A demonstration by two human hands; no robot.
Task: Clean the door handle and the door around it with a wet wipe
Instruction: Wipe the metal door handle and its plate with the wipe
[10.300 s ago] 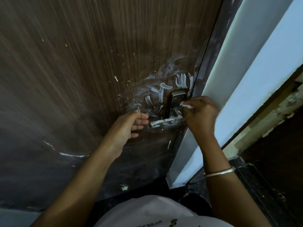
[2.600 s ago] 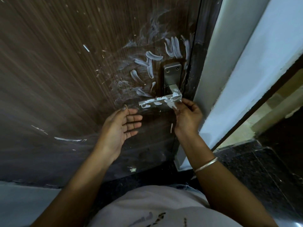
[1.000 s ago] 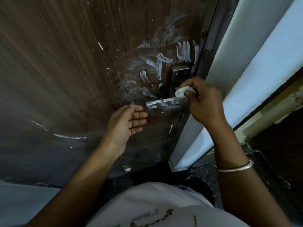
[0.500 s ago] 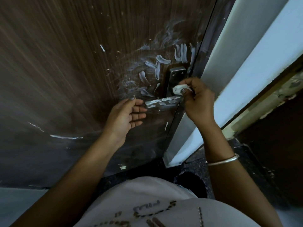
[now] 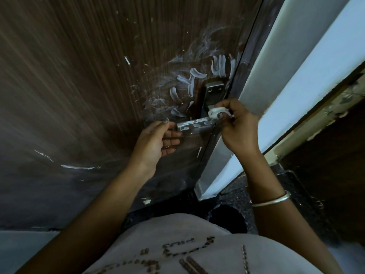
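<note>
A dark brown wooden door [image 5: 98, 76] carries a metal lever handle [image 5: 194, 125] on a back plate [image 5: 214, 93]. White smears cover the lever and the wood around the plate. My right hand [image 5: 237, 127] pinches a crumpled white wet wipe [image 5: 216, 112] against the lever's root, just under the back plate. My left hand [image 5: 156, 141] rests flat on the door beside the lever's free end, fingers apart, holding nothing.
A white door frame [image 5: 276, 86] runs along the right of the door edge. Dark speckled floor [image 5: 246, 194] lies below, with a dark opening [image 5: 335, 155] at the far right. My light shirt [image 5: 187, 244] fills the bottom of the view.
My right hand has gone from under the lever's right end up to its root with the wipe, and now rubs there. My left hand has stayed on the door.
</note>
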